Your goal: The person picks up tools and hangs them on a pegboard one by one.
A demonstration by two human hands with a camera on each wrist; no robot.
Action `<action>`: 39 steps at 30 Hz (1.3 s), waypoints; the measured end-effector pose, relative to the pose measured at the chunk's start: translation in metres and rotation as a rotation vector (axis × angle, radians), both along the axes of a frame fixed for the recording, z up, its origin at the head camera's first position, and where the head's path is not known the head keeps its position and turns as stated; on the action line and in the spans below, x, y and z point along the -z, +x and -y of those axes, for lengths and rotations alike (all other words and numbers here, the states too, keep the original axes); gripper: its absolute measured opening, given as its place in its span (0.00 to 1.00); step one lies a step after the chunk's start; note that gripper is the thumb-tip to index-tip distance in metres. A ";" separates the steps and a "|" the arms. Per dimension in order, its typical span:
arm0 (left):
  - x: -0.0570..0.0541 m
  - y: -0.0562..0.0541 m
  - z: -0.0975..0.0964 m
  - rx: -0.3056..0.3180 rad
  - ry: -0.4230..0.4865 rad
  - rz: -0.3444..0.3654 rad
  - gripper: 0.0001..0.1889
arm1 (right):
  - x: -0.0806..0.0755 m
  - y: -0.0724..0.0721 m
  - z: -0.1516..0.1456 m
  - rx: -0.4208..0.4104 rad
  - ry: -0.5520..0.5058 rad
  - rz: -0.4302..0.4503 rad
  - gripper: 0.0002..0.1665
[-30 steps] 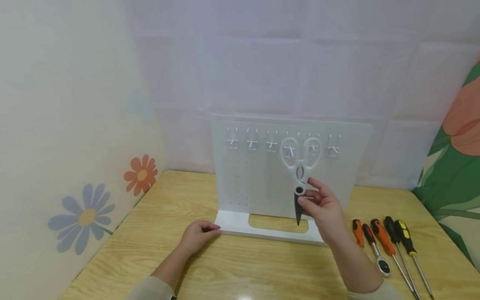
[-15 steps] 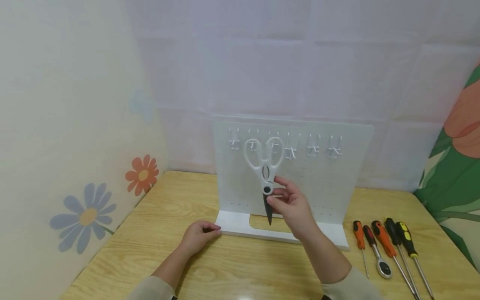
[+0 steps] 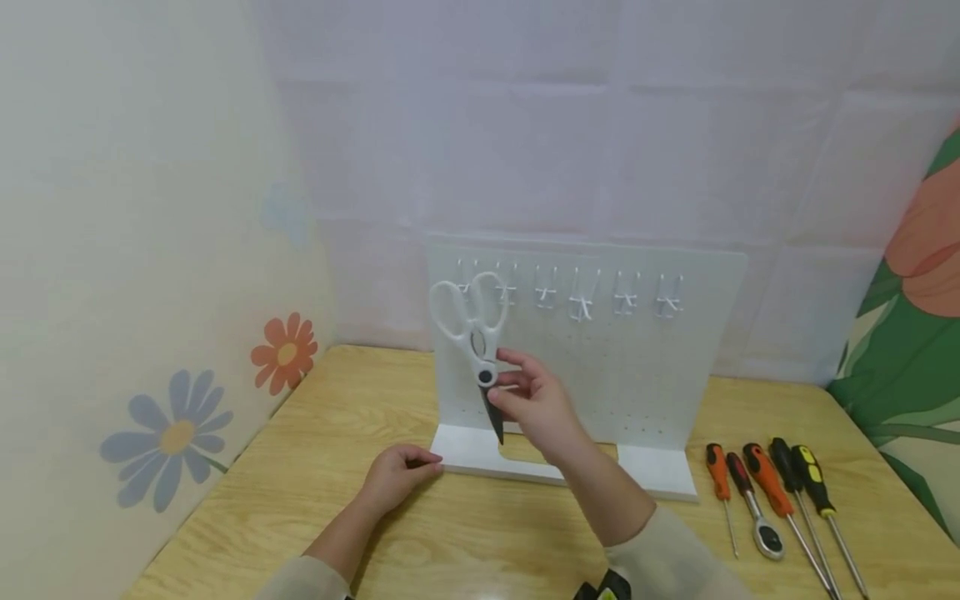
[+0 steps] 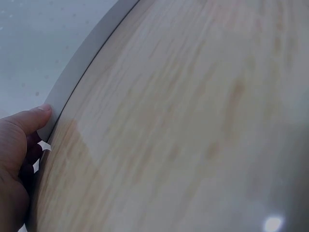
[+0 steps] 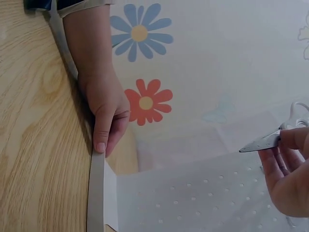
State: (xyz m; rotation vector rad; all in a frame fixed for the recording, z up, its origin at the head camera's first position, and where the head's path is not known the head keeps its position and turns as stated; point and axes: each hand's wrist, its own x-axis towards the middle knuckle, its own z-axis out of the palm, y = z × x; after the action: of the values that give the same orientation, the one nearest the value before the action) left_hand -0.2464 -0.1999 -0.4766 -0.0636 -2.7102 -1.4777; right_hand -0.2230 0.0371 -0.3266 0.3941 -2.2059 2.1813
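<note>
My right hand point(image 3: 536, 408) pinches white-handled scissors point(image 3: 480, 333) near the pivot. Their dark blade points down and the two handle loops stand up, in front of the leftmost hooks point(image 3: 506, 289) of a white pegboard point(image 3: 600, 367). Whether a loop touches a hook, I cannot tell. In the right wrist view the scissors point(image 5: 263, 143) sit between thumb and fingers, clear of the board's lower part. My left hand point(image 3: 397, 479) grips the front left corner of the pegboard's base point(image 3: 465, 450); in the left wrist view the thumb of that hand point(image 4: 14, 150) lies against the base edge.
Right of the board lie several tools on the wooden table point(image 3: 465, 542): orange-handled screwdrivers point(image 3: 767, 479), a ratchet wrench point(image 3: 757, 517), and black-handled screwdrivers point(image 3: 813, 479). Several tied hooks point(image 3: 626, 292) line the board's top. A flowered wall point(image 3: 172, 250) borders the left side.
My right hand has carried the scissors leftward along the front of the pegboard, from its right-hand hooks to its left ones, and they now tilt slightly. The left hand has stayed at the base corner.
</note>
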 end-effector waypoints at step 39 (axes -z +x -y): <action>-0.003 0.003 -0.001 0.000 -0.018 -0.019 0.03 | 0.018 -0.050 0.034 0.034 0.082 0.090 0.29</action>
State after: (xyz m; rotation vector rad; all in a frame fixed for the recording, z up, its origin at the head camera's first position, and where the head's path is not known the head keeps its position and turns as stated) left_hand -0.2430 -0.1986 -0.4736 -0.0786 -2.7083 -1.4456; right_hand -0.2729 0.0026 -0.3450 0.2633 -2.3352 2.1384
